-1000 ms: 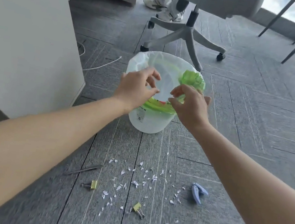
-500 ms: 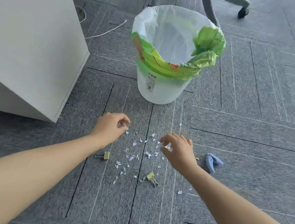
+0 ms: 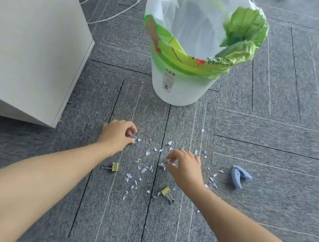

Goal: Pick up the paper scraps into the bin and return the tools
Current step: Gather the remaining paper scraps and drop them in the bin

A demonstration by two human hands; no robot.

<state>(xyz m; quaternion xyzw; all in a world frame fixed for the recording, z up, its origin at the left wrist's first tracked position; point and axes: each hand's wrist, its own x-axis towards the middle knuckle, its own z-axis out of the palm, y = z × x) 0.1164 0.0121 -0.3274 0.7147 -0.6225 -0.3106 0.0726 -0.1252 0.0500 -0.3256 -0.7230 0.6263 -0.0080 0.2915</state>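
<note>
1. Paper scraps (image 3: pixel 147 152) lie scattered on the grey carpet (image 3: pixel 267 202) in front of the bin (image 3: pixel 177 90), mostly between your two hands and a little nearer to you.
2. Your left hand (image 3: pixel 117 137) sits at the left edge of the scatter, fingers curled, with thumb and fingertips drawn together on a scrap there.
3. Your right hand (image 3: pixel 185 167) is low over the middle of the scatter, its thumb and forefinger pinching a few white scraps.
4. That bin stands upright beyond the scraps, lined with a white and green bag, well apart from both hands.
5. One yellow binder clip (image 3: pixel 113 166) lies just beside your left wrist.
6. A second binder clip (image 3: pixel 166 191) lies near your right forearm, among the nearest scraps.
7. A blue hand tool (image 3: pixel 239 176) lies right of your right hand, apart from it, with a few scraps between.
8. A white cabinet (image 3: pixel 21 34) stands on your left.
</note>
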